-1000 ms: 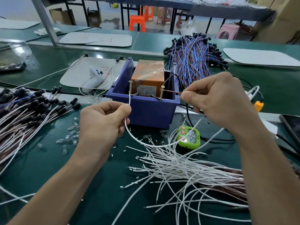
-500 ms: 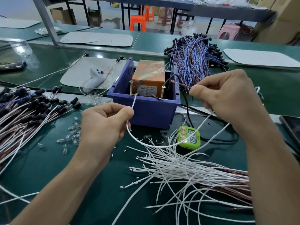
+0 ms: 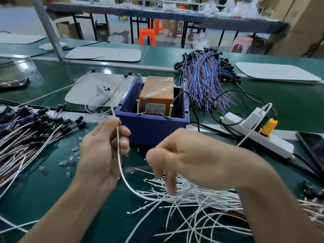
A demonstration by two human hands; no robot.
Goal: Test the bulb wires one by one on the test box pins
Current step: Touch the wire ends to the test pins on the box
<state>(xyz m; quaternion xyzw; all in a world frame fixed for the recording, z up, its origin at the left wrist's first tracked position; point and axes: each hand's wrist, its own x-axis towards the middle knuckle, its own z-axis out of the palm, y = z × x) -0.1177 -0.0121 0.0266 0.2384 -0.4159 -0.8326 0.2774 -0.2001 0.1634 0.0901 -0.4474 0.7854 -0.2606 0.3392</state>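
Observation:
The purple test box point(image 3: 152, 128) stands mid-table with an orange block point(image 3: 157, 92) inside and two upright screw pins, a left pin point(image 3: 138, 106) and a right pin point(image 3: 171, 110), on its front wall. My left hand point(image 3: 103, 153) holds one white wire point(image 3: 119, 155) just left of the box; the wire's tip points up, clear of the left pin. My right hand point(image 3: 185, 160) hangs over the pile of white bulb wires point(image 3: 201, 200), its fingers pointing down onto the wires and blurred. I see nothing held in it.
Black-capped wires point(image 3: 26, 132) lie in a heap at the left, with small clear bulbs point(image 3: 70, 160) beside them. A blue-and-brown wire bundle point(image 3: 205, 79) lies behind the box. A power strip point(image 3: 273, 139) with an orange plug point(image 3: 266, 127) and a phone point(image 3: 313, 148) sit right. A white controller point(image 3: 100, 97) lies back left.
Both hands have come down from the pins. My right hand let go of the brown wire end and dropped onto the white pile. My left hand kept its white wire.

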